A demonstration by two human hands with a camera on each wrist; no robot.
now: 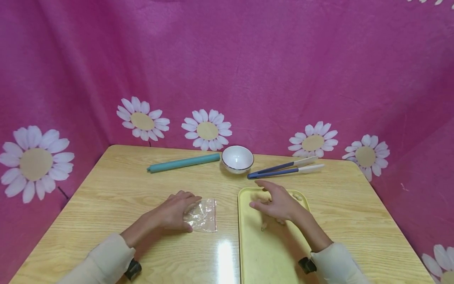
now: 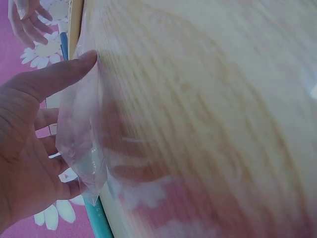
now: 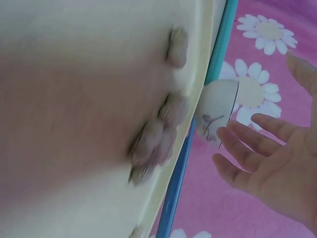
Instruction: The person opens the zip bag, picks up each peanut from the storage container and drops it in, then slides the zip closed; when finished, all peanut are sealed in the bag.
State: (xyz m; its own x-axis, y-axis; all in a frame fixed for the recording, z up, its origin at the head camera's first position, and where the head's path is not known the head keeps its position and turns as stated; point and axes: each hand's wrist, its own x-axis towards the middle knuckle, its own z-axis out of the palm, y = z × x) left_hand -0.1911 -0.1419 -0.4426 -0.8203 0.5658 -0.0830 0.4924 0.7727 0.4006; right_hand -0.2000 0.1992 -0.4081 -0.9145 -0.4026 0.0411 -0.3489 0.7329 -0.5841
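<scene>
A clear zip bag [image 1: 203,215] with a reddish strip along its right edge lies on the table. My left hand [image 1: 177,211] holds its left part, thumb at the near side and curled fingers at the far side; the film [image 2: 81,134] buckles between them. My right hand [image 1: 278,203] hovers over the upper part of a yellow tray [image 1: 262,256], fingers spread and holding nothing. Several peanuts in the shell [image 3: 153,141] lie on the tray below that hand, close to its far rim; in the head view the hand partly hides them.
A white bowl [image 1: 237,159] stands at the table's back edge, between a teal stick-like tube [image 1: 184,162] on its left and blue tongs with pale tips [image 1: 283,170] on its right. A pink cloth with daisies [image 1: 207,130] hangs behind the table.
</scene>
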